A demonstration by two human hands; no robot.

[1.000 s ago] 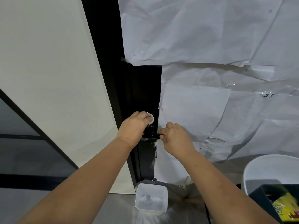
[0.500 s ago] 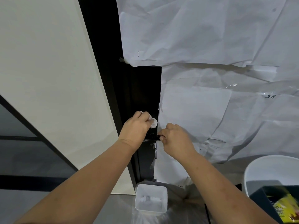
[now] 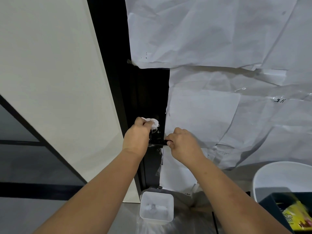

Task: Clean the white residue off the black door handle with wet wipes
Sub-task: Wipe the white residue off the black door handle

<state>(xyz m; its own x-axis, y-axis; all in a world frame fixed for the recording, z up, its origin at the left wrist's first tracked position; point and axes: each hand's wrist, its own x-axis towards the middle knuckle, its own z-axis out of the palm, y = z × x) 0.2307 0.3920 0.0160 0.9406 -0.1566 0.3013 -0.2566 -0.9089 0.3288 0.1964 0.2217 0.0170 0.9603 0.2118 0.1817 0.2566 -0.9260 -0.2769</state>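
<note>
- Two bare hands reach up to a black door frame (image 3: pixel 145 92) that runs between a cream wall panel (image 3: pixel 50 81) on the left and crumpled white paper sheets (image 3: pixel 211 39) taped over the door on the right.
- The left hand (image 3: pixel 136 135) is clenched around a bunched white wet wipe (image 3: pixel 152 122), which pokes out above the knuckles and presses against the black surface just above the handle.
- The black door handle (image 3: pixel 157 141) sits between the two hands, a short horizontal bar; white smears of residue (image 3: pixel 156 132) show on the black plate above it.
- The right hand (image 3: pixel 183 142) pinches the right end of the handle between fingertips and thumb.
- Below the hands, a small white plastic tub (image 3: pixel 157 206) stands on the floor with wadded white material inside.
- At the far right lie a white round bin (image 3: pixel 283 174) and a dark box holding a yellow packet (image 3: pixel 295 215).
</note>
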